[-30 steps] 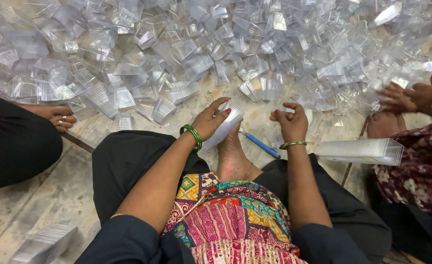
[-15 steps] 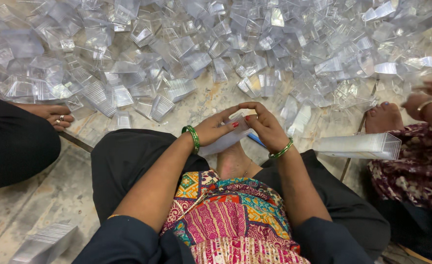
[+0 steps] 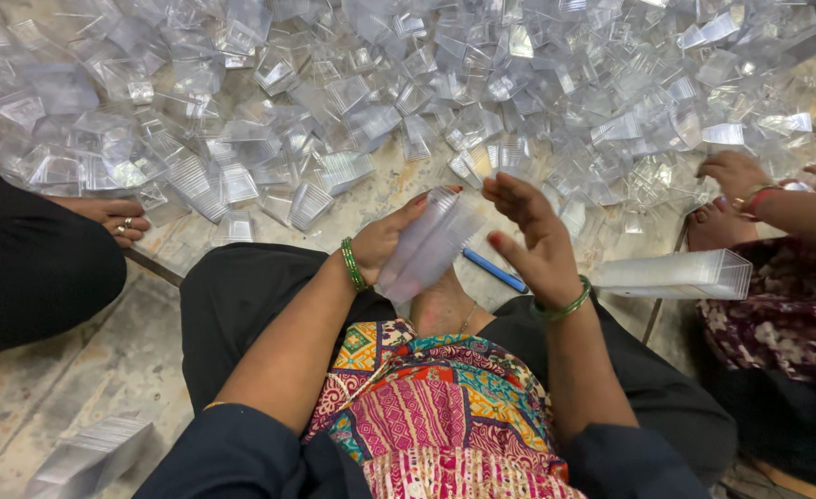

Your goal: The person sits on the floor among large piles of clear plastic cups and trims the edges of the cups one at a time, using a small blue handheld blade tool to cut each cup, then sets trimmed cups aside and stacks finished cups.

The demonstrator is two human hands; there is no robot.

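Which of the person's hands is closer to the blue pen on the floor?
Right. The right hand hovers just above the blue pen, nearly over it. The left hand sits farther left, gripping a stack of clear cups.

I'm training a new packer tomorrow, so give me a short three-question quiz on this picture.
1. True or false: the left hand holds a nested stack of clear plastic cups.
2. What lies on the floor beside the person's foot? A) blue pen B) red scissors C) metal spoon
3. Fill in: the right hand is ____ beside the stack, gripping nothing.

Key: 1 true. 2 A, the blue pen. 3 open. The heap of loose clear plastic cups lies beyond.
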